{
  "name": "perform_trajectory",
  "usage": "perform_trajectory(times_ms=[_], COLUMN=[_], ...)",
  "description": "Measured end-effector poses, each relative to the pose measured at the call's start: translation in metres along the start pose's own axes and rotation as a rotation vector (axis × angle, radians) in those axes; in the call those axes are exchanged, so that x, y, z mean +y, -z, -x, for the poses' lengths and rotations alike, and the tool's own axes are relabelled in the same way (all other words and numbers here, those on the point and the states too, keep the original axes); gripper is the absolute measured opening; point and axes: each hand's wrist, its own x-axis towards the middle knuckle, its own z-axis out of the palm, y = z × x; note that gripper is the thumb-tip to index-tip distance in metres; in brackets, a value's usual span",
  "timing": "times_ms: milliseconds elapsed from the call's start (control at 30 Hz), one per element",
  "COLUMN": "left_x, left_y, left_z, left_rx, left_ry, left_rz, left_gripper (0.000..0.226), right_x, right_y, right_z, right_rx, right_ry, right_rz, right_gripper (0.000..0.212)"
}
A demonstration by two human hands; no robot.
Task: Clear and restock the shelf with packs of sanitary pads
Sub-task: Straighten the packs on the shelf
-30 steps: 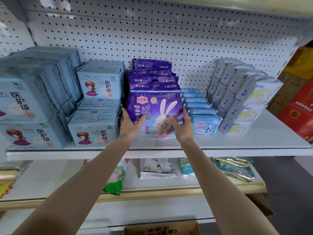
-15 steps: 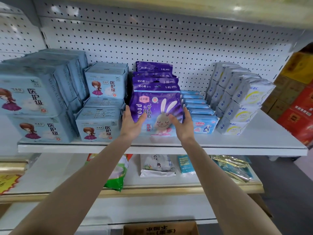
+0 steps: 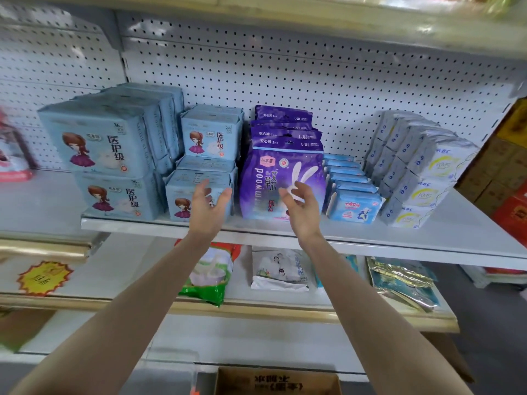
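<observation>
A row of purple rabbit-print packs [image 3: 282, 181] stands upright in the middle of the white shelf [image 3: 427, 238]. My left hand [image 3: 206, 208] hovers in front of the pale blue boxes [image 3: 199, 192] just left of the purple row, fingers loose, holding nothing. My right hand [image 3: 299, 208] floats in front of the front purple pack, fingers relaxed and apart from it. Small light blue packs [image 3: 353, 206] line up to the right of the purple row, then white-and-grey packs [image 3: 413, 178] stacked two high.
Large pale blue boxes [image 3: 111, 161] are stacked at the shelf's left end. A lower shelf [image 3: 285, 309] carries a green bag [image 3: 208, 277], a white pouch [image 3: 281, 270] and foil packs [image 3: 405, 283]. A cardboard box [image 3: 276, 382] sits below. Brown and red cartons [image 3: 507, 178] stand at the right.
Both hands have let go of the front purple pack and drawn back toward me with fingers spread. The pack stays upright on the shelf. The view has shifted left.
</observation>
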Motion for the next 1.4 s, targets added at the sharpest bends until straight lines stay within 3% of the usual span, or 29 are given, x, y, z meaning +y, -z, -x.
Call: perform_trajectory(times_ms=[133,233,367,500,667,767,1200,1333,1400], left_x=[-0.009,-0.017,-0.030,-0.039,-0.054,-0.060,-0.069,-0.067,-0.068], left_y=[0.034,0.057,0.078,0.099,0.115,0.121,0.118,0.116,0.116], left_z=[-0.003,-0.009,-0.016,-0.039,-0.056,-0.064,-0.094,-0.098,-0.099], left_rx=[0.088,0.098,0.030,-0.063,-0.205,-0.248,-0.250,-0.252,-0.257], left_ry=[0.040,0.074,0.093,0.073,0.055,0.073,0.088,0.108,0.105], left_rz=[-0.033,-0.052,-0.113,-0.114,-0.117,-0.094,-0.038,-0.028,-0.031], left_gripper=[0.061,0.074,0.069,0.080,0.079,0.073,0.058,0.071,0.066], right_x=[-0.001,0.001,0.006,0.006,0.015,0.019,0.032,0.035,0.035], right_y=[-0.030,-0.058,-0.090,-0.124,-0.154,-0.169,-0.185,-0.185,-0.186], right_z=[0.011,0.018,0.027,0.032,0.043,0.043,0.018,0.007,0.004], right_rx=[-0.053,-0.076,-0.082,-0.049,0.013,0.069,0.134,0.143,0.144], right_ry=[-0.012,-0.021,-0.034,-0.066,-0.082,-0.106,-0.137,-0.168,-0.180], right_rz=[-0.013,0.019,0.070,0.082,0.060,0.029,0.054,0.043,0.003], right_gripper=[0.045,0.045,0.053,0.058,0.048,0.054,0.052,0.048,0.047])
